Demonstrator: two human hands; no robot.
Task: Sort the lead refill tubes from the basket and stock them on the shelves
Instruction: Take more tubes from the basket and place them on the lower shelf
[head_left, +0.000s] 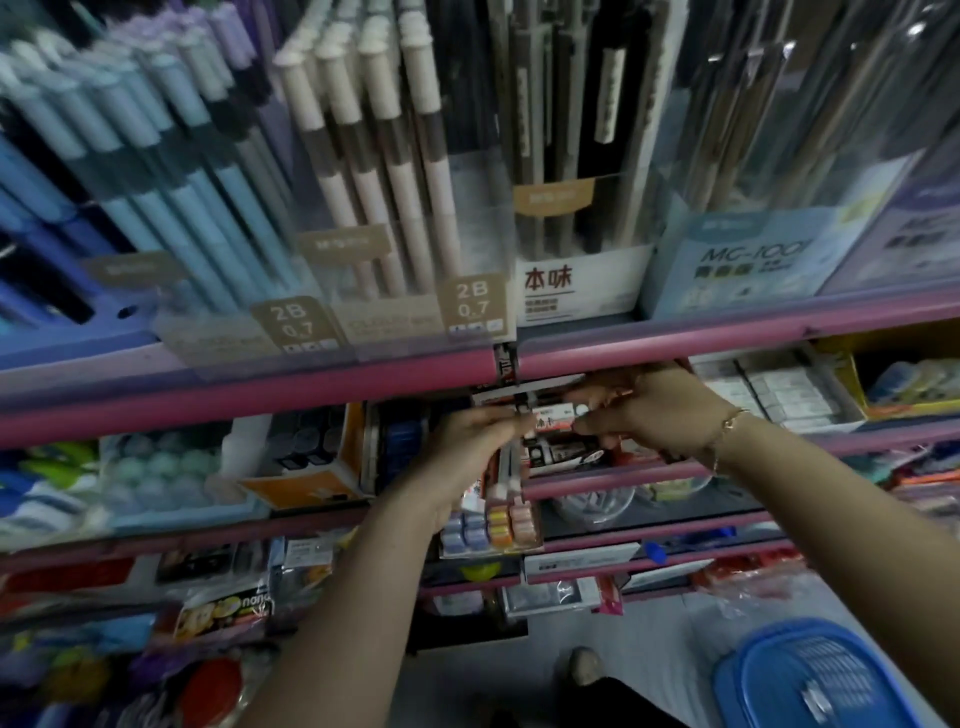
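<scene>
Pink-edged shelves (363, 384) fill the view, tier on tier, and motion blur smears most of the stock on them. The top tier carries clear display boxes of mechanical pencils (171, 171), pale blue at the left and cream-and-brown beside them, with tabs reading "2B 0.7"; the box tops are cut off by the frame's upper edge. Lower tiers hold erasers, packets and small cartons too blurred to name. At the bottom right a blue plastic basket (810, 680) sits on the grey floor, partly cut off by the frame, with a few small pale items inside that cannot be identified. A shoe tip shows beside it.

Both arms reach to the second tier. The left hand (467, 447) has its fingers curled round a bundle of slim lead refill tubes (506, 467), held upright. The right hand (649, 410), with a bracelet at the wrist, pinches a small item at the bundle's top, touching the left fingertips; what it pinches is too blurred to tell.
</scene>
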